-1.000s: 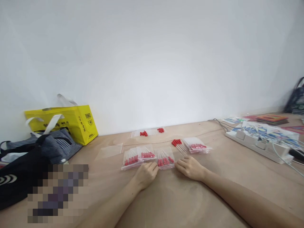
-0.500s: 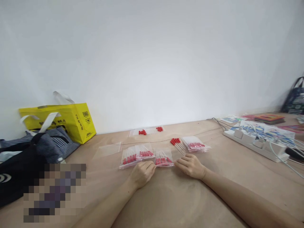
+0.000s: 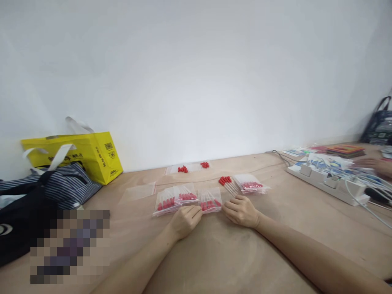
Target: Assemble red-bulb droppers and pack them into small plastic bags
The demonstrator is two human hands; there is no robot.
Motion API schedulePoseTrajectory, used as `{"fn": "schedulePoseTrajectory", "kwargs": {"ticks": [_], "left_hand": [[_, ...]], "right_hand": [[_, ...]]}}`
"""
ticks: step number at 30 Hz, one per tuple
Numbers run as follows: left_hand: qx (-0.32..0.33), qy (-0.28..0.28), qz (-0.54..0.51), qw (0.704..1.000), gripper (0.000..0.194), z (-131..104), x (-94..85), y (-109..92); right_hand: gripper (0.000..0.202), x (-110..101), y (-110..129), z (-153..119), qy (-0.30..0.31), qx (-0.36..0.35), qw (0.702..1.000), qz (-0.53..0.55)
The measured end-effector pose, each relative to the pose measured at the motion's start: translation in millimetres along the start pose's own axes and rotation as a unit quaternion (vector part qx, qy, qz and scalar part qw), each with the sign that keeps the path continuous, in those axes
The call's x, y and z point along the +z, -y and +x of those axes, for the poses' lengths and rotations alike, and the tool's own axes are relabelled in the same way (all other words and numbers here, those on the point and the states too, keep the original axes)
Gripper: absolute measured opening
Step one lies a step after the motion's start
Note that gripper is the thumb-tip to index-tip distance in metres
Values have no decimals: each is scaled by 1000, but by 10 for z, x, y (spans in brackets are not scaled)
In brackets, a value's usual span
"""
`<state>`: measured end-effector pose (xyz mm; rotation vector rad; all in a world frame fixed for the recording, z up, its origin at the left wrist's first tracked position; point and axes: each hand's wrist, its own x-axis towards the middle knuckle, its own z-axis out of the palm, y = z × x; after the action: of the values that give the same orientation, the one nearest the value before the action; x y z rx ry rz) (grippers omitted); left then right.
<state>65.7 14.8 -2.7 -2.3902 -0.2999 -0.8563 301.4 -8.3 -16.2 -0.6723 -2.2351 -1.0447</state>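
A clear zip bag (image 3: pixel 209 200) of red-tipped white sticks lies between my hands, its red-edged opening toward me. My left hand (image 3: pixel 186 220) is closed in a pinch at the bag's near left corner. Fingers curled, my right hand (image 3: pixel 240 211) is at its near right corner; the fingertips are partly hidden. Left of this bag are piled filled bags (image 3: pixel 167 199). Loose red-tipped sticks (image 3: pixel 229 184) lie just beyond my right hand, beside another stack of filled bags (image 3: pixel 251 183).
Flat clear bags (image 3: pixel 139 192) lie at the left, and red-tipped sticks (image 3: pixel 183 169) rest by the wall. A yellow bag (image 3: pixel 101 157) and striped bag (image 3: pixel 72 185) stand left. At right are a power strip (image 3: pixel 324 181), cables and another person's hand (image 3: pixel 375 164).
My right hand has shifted slightly left, nearer my left hand. Another person's hand has come into view at the far right. The whole view has shifted slightly.
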Motion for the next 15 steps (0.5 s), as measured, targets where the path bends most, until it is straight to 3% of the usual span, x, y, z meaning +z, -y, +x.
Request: {"fn": "schedulePoseTrajectory", "kwargs": {"ticks": [7, 15], "left_hand": [[-9, -9, -11, 1000, 23, 60, -40, -23], [-2, -13, -23, 1000, 23, 128, 43, -44]], "right_hand": [[17, 30, 26, 14, -9, -12, 1000, 10], [15, 43, 30, 27, -5, 0, 1000, 11]]}}
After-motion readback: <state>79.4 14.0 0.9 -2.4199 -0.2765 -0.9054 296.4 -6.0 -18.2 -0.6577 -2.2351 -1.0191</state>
